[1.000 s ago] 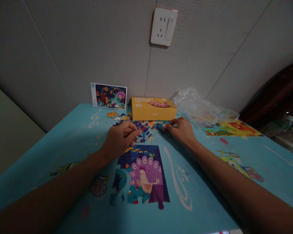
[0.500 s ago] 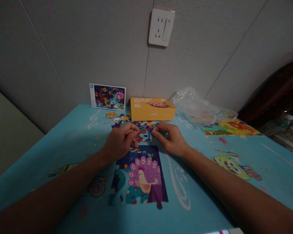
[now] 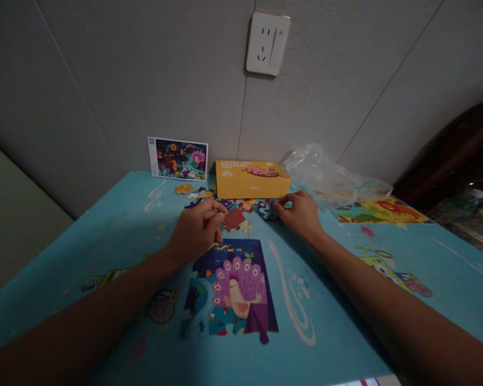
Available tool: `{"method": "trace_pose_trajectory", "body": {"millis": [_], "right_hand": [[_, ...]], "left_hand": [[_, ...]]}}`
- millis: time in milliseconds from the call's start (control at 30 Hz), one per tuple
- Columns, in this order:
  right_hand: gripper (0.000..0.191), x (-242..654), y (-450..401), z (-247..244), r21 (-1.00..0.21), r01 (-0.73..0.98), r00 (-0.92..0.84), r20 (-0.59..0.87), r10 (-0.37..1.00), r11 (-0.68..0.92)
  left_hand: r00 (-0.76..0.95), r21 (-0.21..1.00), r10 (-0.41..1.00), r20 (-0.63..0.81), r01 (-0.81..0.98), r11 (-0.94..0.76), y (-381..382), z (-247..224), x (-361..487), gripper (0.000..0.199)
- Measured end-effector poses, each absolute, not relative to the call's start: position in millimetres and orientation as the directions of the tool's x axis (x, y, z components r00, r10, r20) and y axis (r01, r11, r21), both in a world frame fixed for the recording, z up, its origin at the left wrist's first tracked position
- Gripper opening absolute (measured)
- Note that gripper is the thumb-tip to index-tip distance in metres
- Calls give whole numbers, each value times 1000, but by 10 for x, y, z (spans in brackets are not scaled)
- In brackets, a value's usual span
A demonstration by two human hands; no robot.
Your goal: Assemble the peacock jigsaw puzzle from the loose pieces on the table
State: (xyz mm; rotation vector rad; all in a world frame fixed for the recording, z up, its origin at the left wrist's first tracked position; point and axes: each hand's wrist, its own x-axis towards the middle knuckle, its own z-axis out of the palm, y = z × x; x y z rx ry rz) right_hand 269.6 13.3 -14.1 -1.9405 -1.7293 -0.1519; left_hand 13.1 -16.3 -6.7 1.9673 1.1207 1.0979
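Observation:
My left hand [image 3: 199, 228] is closed in a pinch just beyond the assembled part of a jigsaw puzzle [image 3: 241, 289]. Whatever its fingertips may hold is too small to make out. A reddish-brown puzzle piece [image 3: 234, 220] shows right beside those fingertips. Farther right, my right hand [image 3: 301, 214] has its thumb and fingers pinched on a dark blue puzzle piece [image 3: 270, 209] at the right end of the loose pieces. The joined section shows a purple peacock with a pale body, and its lower and left edges are uneven.
Behind the loose pieces stands a yellow puzzle box [image 3: 253, 185]. A picture card [image 3: 179, 159] leans on the wall to its left. On the right, a clear plastic bag [image 3: 322, 174] partly covers a colourful sheet [image 3: 386, 210]. A patterned blue cloth [image 3: 116, 236] covers the table.
My right hand has moved right and slightly back, from the middle of the loose pieces to their right end, uncovering the reddish-brown piece. My left hand has barely moved.

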Motion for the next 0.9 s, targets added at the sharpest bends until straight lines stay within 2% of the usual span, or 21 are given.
{"method": "trace_pose_trajectory", "body": {"millis": [67, 133, 200, 300, 367, 433, 500, 600, 667, 767, 900], "right_hand": [[30, 2703, 139, -135, -319, 947, 184, 428, 885, -42], [30, 2688, 120, -95, -369, 927, 127, 469, 874, 63], [26, 2633, 63, -32, -437, 849, -36, 515, 856, 298], [29, 2487, -73, 45, -502, 588, -373, 527, 764, 634], [26, 2389, -151, 56, -494, 484, -514, 507, 692, 722], [25, 2329, -185, 37, -497, 439, -549, 510, 662, 748], [26, 2319, -174, 7, -505, 441, -515, 535, 670, 742], [26, 2382, -110, -23, -494, 541, -388, 572, 723, 681], [26, 2451, -57, -29, -473, 654, -262, 590, 764, 590], [28, 2570, 26, -35, -439, 816, -53, 589, 806, 375], [29, 2702, 125, -87, -416, 901, 121, 521, 845, 128]], "left_hand": [[302, 818, 888, 348, 365, -445, -164, -71, 136, 13], [320, 826, 886, 336, 352, -441, -165, -75, 143, 13], [341, 821, 879, 333, 355, -448, -164, -76, 148, 12], [374, 792, 861, 346, 376, -481, -160, -76, 143, 12], [420, 768, 836, 354, 379, -516, -158, -81, 132, 11], [460, 747, 811, 361, 379, -547, -158, -92, 126, 12], [480, 733, 800, 361, 385, -562, -161, -100, 130, 14], [448, 723, 813, 372, 410, -557, -156, -86, 137, 16], [321, 700, 850, 418, 482, -527, -127, -62, 116, 17], [27, 631, 862, 506, 670, -392, -17, -61, 15, 18], [-106, 587, 855, 508, 768, -254, 165, -182, -154, 30]]}}
